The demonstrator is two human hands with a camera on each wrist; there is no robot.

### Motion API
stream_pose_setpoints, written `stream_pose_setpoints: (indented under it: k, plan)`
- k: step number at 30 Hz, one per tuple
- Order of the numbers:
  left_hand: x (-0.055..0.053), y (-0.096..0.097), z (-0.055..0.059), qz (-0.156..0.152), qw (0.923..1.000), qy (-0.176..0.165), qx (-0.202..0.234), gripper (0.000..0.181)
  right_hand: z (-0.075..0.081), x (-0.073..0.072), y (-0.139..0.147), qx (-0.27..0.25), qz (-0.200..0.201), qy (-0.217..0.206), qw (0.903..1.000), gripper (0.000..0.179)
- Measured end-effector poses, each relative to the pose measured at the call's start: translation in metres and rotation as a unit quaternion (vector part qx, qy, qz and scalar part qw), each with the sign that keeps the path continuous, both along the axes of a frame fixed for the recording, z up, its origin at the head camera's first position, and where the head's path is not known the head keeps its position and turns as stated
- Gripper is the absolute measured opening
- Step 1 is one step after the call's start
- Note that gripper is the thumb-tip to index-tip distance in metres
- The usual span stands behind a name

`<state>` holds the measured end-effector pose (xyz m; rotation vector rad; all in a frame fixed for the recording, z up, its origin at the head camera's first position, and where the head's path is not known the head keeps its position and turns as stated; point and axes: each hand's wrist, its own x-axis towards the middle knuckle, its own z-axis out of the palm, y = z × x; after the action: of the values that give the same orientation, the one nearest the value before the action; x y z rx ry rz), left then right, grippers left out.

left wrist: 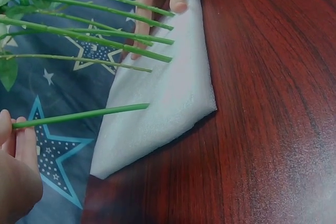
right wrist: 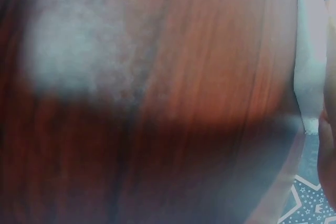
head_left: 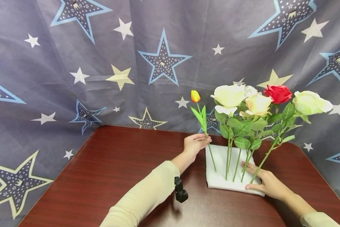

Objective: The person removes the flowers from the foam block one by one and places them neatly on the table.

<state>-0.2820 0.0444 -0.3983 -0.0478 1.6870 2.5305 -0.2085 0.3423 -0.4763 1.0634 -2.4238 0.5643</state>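
An orange-yellow artificial tulip (head_left: 195,96) stands with its stem foot in a white foam block (head_left: 215,182). My left hand (head_left: 196,145) pinches its green stem just below the leaves; the left wrist view shows the fingers around that stem (left wrist: 89,115). To the right, several artificial roses stand in the same foam, among them a cream rose (head_left: 229,96), a peach rose (head_left: 258,104), a red rose (head_left: 278,94) and a pale green-white rose (head_left: 312,102) leaning right. My right hand (head_left: 267,183) rests on the foam's right side, thumb and fingers spread around the stem bases.
The foam lies on a dark red wooden table (head_left: 130,157), toward its right side. A grey curtain (head_left: 107,60) with star prints hangs right behind the table. A black camera mount (head_left: 180,190) sits at my left wrist. The right wrist view is mostly blurred tabletop.
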Motion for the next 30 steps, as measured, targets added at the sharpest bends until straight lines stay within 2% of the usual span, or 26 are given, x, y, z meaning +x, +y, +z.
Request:
stream_pose_setpoints:
  k: [9,15,30]
  plan:
    - [0.0,-0.002,-0.002,0.0,0.9999,0.009,0.009,0.025,0.001,0.0,0.0,0.006,0.002,0.007,1.0,0.072]
    - [0.003,-0.004,0.001,0.008,0.9999,0.008,0.008,0.024,0.002,0.001,-0.001,0.018,-0.005,0.0,0.9998,0.07]
    - [0.002,-0.011,0.011,0.015,0.9991,0.04,-0.002,0.025,0.003,0.002,-0.001,0.014,0.012,-0.005,0.9998,0.066]
